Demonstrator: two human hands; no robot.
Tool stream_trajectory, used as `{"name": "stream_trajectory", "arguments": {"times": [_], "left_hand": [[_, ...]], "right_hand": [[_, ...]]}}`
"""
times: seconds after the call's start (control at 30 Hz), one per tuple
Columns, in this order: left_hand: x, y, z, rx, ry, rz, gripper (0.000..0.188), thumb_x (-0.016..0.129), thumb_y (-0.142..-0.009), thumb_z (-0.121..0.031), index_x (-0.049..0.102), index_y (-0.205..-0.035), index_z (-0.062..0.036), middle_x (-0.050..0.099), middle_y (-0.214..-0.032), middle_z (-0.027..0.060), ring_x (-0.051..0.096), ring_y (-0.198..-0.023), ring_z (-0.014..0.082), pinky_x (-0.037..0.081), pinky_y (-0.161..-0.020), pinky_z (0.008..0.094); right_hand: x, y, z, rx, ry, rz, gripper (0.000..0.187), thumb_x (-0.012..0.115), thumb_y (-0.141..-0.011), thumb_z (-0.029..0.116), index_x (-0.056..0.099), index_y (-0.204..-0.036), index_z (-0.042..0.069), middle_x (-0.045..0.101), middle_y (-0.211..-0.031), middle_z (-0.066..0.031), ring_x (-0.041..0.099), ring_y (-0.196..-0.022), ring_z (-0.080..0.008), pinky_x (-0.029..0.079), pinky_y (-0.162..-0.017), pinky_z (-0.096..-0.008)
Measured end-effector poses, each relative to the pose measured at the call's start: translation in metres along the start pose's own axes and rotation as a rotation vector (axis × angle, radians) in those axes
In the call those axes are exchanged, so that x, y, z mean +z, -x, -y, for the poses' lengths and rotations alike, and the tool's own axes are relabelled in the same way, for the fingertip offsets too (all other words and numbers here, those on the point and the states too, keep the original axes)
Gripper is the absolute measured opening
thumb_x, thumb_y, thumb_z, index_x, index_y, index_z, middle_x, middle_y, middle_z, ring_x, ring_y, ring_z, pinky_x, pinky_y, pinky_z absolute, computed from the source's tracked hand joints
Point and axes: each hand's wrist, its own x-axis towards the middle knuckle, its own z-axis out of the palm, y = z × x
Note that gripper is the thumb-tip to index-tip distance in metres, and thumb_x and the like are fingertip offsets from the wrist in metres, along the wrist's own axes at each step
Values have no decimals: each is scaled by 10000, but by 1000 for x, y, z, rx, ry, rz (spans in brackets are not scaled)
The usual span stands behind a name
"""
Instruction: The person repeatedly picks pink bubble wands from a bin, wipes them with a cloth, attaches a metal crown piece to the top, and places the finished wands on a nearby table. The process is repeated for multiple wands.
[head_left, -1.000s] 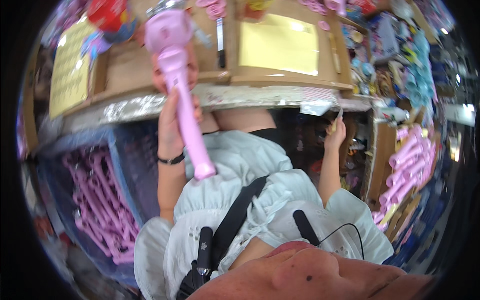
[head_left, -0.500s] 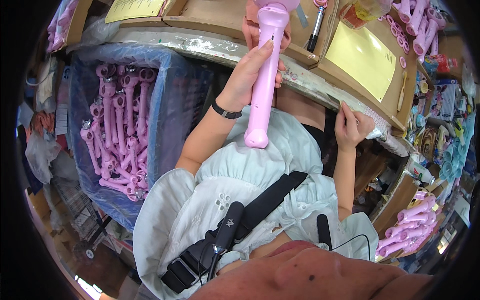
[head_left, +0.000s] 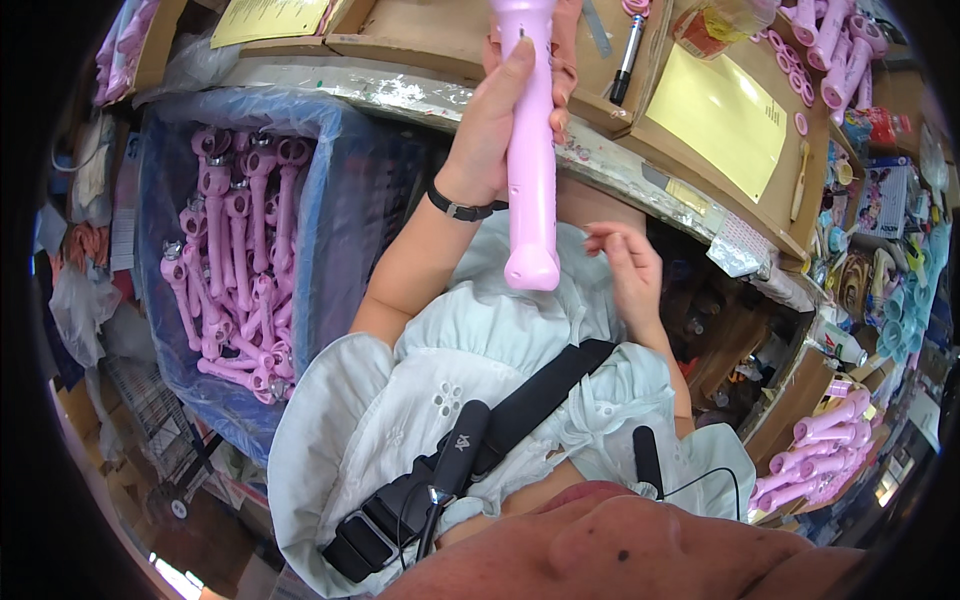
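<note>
A long pink plastic toy wand (head_left: 533,170) stands out over my lap, its rounded end toward me and its upper part cut off by the top of the view. My left hand (head_left: 493,120) is closed round it, thumb along the side. Salmon-coloured cloth (head_left: 564,55) shows behind the wand by my fingers. To the right of the wand's lower end, apart from it, my right hand (head_left: 634,272) has its thumb and fingers bent together. Anything between those fingertips is too small to make out.
A blue-lined crate (head_left: 335,200) of similar pink wands stands at the left. Cardboard trays (head_left: 430,40) line the bench, with a black-capped marker (head_left: 626,65), a yellow sheet (head_left: 720,120) and pink rings (head_left: 790,65). More pink pieces (head_left: 820,445) lie at the lower right.
My right hand has moved left, from the bench edge toward the wand. The wand's lower end has shifted slightly right, still in my left hand.
</note>
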Motion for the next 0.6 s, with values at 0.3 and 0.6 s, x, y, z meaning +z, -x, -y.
{"name": "stream_trajectory", "arguments": {"times": [0.3, 0.6], "left_hand": [[12, 3, 5, 106, 70, 195, 541, 439, -893, -563, 454, -1109, -68, 517, -767, 30, 502, -532, 102, 428, -479, 220], [28, 12, 6, 176, -56, -112, 503, 420, -921, -521, 425, -1101, -50, 544, -757, 65, 562, -581, 149, 491, -533, 288]], "right_hand": [[37, -32, 18, 248, -441, 451, 554, 630, -861, 294, 400, -1270, -2, 570, -1088, -94, 586, -921, -149, 461, -814, -280], [32, -33, 34, 375, -809, 604, 557, 430, -934, 469, 441, -1185, -28, 606, -900, -151, 645, -737, -220, 543, -646, -332]]}}
